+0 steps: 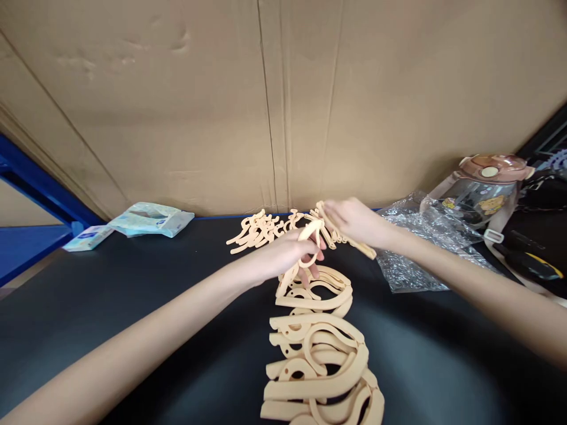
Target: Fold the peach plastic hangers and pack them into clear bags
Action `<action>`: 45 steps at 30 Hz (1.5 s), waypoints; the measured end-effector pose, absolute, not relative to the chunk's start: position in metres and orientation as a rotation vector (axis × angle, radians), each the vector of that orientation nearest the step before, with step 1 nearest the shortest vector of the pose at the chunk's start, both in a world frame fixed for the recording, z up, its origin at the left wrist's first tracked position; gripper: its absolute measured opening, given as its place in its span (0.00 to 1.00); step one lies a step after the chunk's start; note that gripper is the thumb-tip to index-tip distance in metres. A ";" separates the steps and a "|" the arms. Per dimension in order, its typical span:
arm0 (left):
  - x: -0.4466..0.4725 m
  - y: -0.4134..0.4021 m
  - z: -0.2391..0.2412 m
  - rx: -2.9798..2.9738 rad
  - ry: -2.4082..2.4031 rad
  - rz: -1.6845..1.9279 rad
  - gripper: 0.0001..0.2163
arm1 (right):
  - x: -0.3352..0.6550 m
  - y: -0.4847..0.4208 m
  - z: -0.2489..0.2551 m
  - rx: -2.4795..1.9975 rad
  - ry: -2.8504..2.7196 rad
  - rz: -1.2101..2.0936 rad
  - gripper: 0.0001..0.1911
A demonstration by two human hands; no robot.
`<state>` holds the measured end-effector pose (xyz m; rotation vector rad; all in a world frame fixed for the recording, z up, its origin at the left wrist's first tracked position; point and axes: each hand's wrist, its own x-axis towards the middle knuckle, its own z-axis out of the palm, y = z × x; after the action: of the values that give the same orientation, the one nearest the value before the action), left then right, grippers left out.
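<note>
Beige plastic pieces that look like folding clothes hangers lie on the black table. My left hand point(299, 251) is closed on a curved beige hanger piece point(311, 232), above the far end of a row of folded hangers point(319, 354). Just to its right, my right hand point(352, 221) is slightly blurred, with its fingers closed around a long beige hanger arm point(361, 247). Behind both hands sits a pile of small hooked beige pieces point(257, 230). Part of the loose pieces on the right is hidden by my right hand.
Crumpled clear plastic wrap point(411, 254) lies at the right, before a strapped water bottle point(485, 189) and a black bag point(540, 236). Tissue packs point(150, 219) lie at the back left near a blue metal frame point(44, 183). A cardboard wall point(199, 106) closes off the back.
</note>
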<state>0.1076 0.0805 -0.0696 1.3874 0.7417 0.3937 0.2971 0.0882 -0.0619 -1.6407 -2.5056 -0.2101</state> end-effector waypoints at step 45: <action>0.097 0.107 -0.050 1.719 0.805 0.912 0.13 | 0.311 0.085 -0.030 -1.231 -2.114 0.456 0.20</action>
<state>0.0975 0.1073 -0.0504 1.7190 0.8046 0.9117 0.3114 0.0849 -0.0304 -1.2309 -2.1135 0.4561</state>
